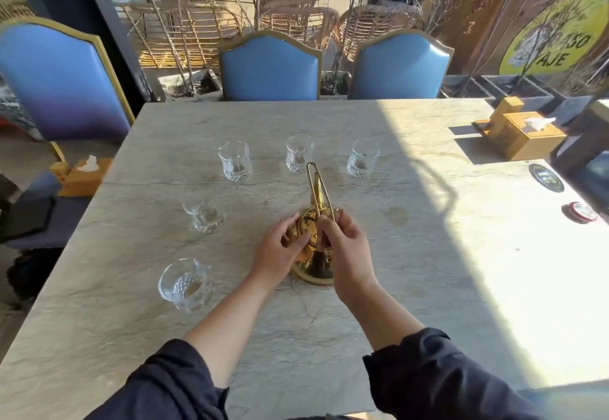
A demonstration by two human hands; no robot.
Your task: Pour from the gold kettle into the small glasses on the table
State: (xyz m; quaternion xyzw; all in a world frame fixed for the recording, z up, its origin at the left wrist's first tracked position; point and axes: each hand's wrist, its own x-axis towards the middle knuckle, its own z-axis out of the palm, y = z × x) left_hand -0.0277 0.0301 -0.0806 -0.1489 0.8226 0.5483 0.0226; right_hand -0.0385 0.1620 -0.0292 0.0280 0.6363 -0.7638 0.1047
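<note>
You're still setting up: both hands grip the gold kettle [311, 251], left hand [280, 250] on its lid, right hand [342, 248] on the handle. Next, lift toward the glasses [299, 153] beyond it on the desk [428, 254].

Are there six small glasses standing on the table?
No, only five glasses stand on the table, around the gold kettle.

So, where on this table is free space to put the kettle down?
The sunlit stretch right of the gold kettle, between the right hand and the coasters, is bare. The near edge of the table is bare beside the forearms. Crowded: the arc of five small glasses ahead and to the left.
</note>
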